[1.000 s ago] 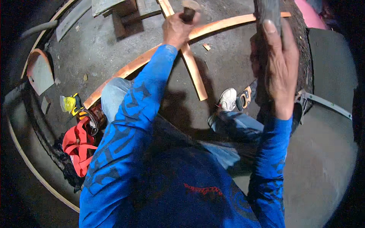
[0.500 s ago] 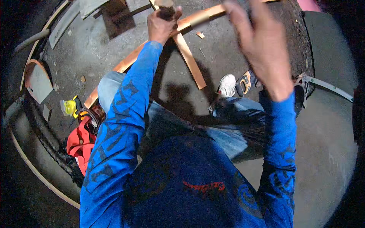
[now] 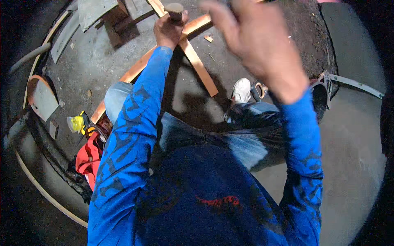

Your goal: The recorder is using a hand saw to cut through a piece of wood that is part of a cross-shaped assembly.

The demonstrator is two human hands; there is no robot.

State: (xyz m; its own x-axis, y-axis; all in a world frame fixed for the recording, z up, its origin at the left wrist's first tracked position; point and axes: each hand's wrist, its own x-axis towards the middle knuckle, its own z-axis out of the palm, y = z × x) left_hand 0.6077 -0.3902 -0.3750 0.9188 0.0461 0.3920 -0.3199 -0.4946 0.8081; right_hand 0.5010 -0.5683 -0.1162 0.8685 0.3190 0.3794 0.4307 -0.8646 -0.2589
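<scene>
My left hand [image 3: 168, 33] is closed around a short upright object with a round, pale flat end [image 3: 174, 8]; its lower part is hidden in the fist. That fist rests where a long wooden strip [image 3: 139, 67] and a shorter wooden strip [image 3: 200, 67] cross on the floor. My right hand [image 3: 266, 45] is raised to the right of the left one and nearer the camera. Motion smears its fingers, the tips run toward the top edge, and whether it holds anything cannot be made out.
A white shoe [image 3: 241, 91] and an orange-and-black saw handle [image 3: 258, 91] are by my leg. Red fabric [image 3: 88, 158] and a yellow item [image 3: 76, 124] lie left. A grey board with a rounded edge [image 3: 43, 96] leans farther left; dark blocks [image 3: 119, 20] stand at the back.
My right hand has swung left toward the left hand. The left hand keeps its grip at the crossing of the strips. The view has shifted slightly.
</scene>
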